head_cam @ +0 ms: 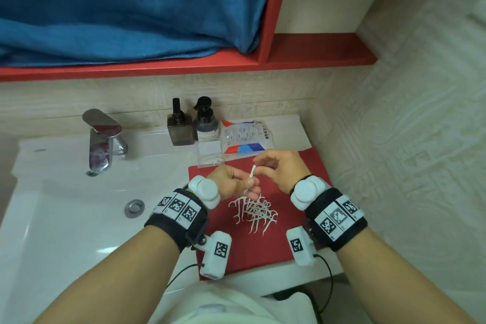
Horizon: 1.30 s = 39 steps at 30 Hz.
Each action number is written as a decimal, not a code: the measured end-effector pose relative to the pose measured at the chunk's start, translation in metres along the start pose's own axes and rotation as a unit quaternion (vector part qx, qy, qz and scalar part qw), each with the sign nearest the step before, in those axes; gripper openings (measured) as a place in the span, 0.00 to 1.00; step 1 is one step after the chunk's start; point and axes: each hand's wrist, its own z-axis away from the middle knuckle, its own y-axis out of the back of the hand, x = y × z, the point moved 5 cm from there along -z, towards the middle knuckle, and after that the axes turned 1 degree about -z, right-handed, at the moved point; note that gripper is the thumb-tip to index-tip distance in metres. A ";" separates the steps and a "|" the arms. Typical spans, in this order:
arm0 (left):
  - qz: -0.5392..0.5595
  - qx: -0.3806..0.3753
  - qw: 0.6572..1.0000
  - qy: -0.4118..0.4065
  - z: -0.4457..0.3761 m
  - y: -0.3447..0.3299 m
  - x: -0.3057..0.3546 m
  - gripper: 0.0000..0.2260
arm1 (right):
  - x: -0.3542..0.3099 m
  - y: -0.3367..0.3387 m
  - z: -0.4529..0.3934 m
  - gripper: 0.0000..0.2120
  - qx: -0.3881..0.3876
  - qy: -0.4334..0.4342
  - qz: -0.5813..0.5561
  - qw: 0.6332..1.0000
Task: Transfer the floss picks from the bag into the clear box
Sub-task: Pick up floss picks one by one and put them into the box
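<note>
Both hands meet over the red mat [302, 166] at the right end of the table [65, 192]. The left hand [231, 184] has its fingers curled around the lower end of a single white floss pick [252, 175], and the right hand [278, 168] pinches the upper end of that same pick between thumb and fingertips — so each grip is clamped on the one pick, which stands nearly upright between them, above the mat.

Just below the hands a loose heap of floss picks [255, 212] lies tangled on the mat, between the two wrists. The clear box [211, 155] sits at the mat's far left corner, open, with a few picks lying in its near half. Just beside it to the right lies the bag [246, 137], flat on the table, its printed side up, its near edge over the mat.

Behind the box stand two dark bottles [193, 126], one square and one round with a spray head. Further left is the chrome faucet [102, 139] over the white basin [52, 231]. A red shelf [157, 66] runs above the wall tiles, with a blue towel [118, 8] draped on it. Both wrists wear black bands with printed square markers and white housings.
</note>
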 end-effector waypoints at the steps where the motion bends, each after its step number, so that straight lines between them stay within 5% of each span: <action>1: -0.001 0.003 1.000 0.000 0.001 0.002 -0.001 0.05 | 0.001 -0.003 0.000 0.09 -0.007 -0.010 -0.023 1.000; 16: 0.078 0.020 0.997 0.015 0.017 0.016 -0.005 0.05 | -0.011 -0.030 -0.003 0.06 -0.001 -0.016 -0.130 0.991; 26: 0.054 0.106 0.991 0.054 0.018 0.038 -0.008 0.05 | 0.006 -0.037 -0.011 0.06 -0.023 -0.055 0.042 0.997; 31: 0.054 0.113 0.990 0.060 0.017 0.042 -0.011 0.07 | 0.031 -0.042 0.000 0.07 -0.143 -0.141 0.229 0.953; 39: 0.066 0.158 0.982 0.073 0.014 0.054 -0.018 0.06 | 0.037 -0.061 -0.007 0.11 -0.178 -0.151 0.246 0.941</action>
